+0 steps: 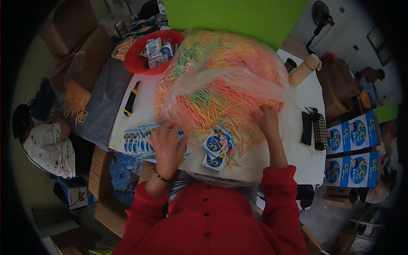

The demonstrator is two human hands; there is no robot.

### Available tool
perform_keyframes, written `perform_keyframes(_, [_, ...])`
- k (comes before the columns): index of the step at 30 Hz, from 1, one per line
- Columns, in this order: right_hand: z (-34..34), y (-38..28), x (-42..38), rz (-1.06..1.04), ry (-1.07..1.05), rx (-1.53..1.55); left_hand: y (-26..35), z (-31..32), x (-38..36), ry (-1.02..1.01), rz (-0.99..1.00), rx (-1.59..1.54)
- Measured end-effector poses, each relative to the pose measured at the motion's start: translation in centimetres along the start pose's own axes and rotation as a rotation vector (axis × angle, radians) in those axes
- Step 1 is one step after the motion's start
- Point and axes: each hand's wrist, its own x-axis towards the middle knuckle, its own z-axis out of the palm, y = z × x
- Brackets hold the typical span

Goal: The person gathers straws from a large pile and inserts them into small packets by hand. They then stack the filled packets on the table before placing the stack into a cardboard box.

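A large clear plastic bag (191,85) full of thin pink, green, yellow and orange sticks (221,100) lies open on the white table. My right hand (267,119) is at the sticks on the bag's right side, its fingertips bent down among them; what they grip is too small to tell. My left hand (168,144) rests over the right end of a row of blue and white packets (142,138), fingers spread. Between my hands, a few loose packets (217,142) lie on the plastic near the front edge, with scattered sticks beside them.
A red bowl (131,53) holding small packets stands at the back left, near a yellow and black cutter (131,100). A tan bottle (304,71), a dark cup (290,65) and a checked pouch (319,131) are at right. Another person (51,142) sits at far left.
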Motion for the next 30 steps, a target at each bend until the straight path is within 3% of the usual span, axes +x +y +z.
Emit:
perform_keyframes(2, [1.0, -0.6, 1.8, 0.076, -0.23, -0.331, 2.4, 2.1, 0.8, -0.156, 0.059, -0.195])
perform_keyframes(3, [1.1, -0.6, 2.4, 0.075, -0.219, -0.33, 3.2, 3.4, 1.1, -0.239, 0.04, -0.242])
perform_keyframes(5, [1.2, -0.5, 3.5, 0.054, -0.572, -0.113, 3.5, 6.7, 1.0, -0.271, 0.03, -0.247])
perform_keyframes(8, [2.3, 1.1, 4.4, -0.112, -0.595, -0.148, 3.1, 9.4, 0.4, -0.398, -0.024, -0.292])
perform_keyframes(9, [2.4, 1.3, 4.7, -0.112, -0.588, -0.153, 3.2, 9.7, 0.6, -0.481, -0.063, -0.326])
perform_keyframes(11, [2.8, 1.6, 5.3, -0.275, -0.127, 0.043, 3.2, 10.2, 0.6, -0.482, -0.068, -0.335])
perform_keyframes(14, [2.0, 1.1, 5.9, -0.397, 0.03, 0.019, 3.4, 10.3, 0.5, -0.501, -0.082, -0.348])
perform_keyframes(15, [2.1, 1.2, 6.2, -0.398, 0.036, 0.018, 3.4, 10.4, 0.6, -0.514, -0.092, -0.355])
perform_keyframes(20, [2.2, 0.8, 7.2, -0.303, -0.35, -0.044, 2.7, 11.3, 0.8, -0.605, -0.115, -0.383])
perform_keyframes(21, [3.3, 1.3, 7.0, -0.303, -0.352, -0.042, 2.7, 11.3, 0.7, -0.597, -0.107, -0.389])
perform_keyframes(23, [6.3, 3.1, 6.5, -0.377, -0.086, -0.269, 2.8, 10.9, 0.7, -0.564, -0.102, -0.434])
perform_keyframes(24, [5.9, 3.0, 6.2, -0.377, -0.089, -0.269, 2.8, 10.8, 0.7, -0.527, -0.095, -0.478])
perform_keyframes(26, [4.5, 2.0, 5.2, -0.233, -0.102, 0.109, 2.2, 11.0, 0.5, -0.474, -0.038, -0.491])
perform_keyframes(27, [3.8, 1.6, 4.3, -0.233, -0.106, 0.109, 1.9, 11.1, 0.5, -0.42, 0.021, -0.504])
perform_keyframes(29, [2.7, 1.1, 2.1, 0.066, -0.19, 0.292, 1.5, 10.8, 0.6, -0.458, -0.047, -0.589])
perform_keyframes(30, [2.7, 1.0, 1.5, 0.07, -0.192, 0.289, 1.4, 10.7, 0.6, -0.494, -0.111, -0.672])
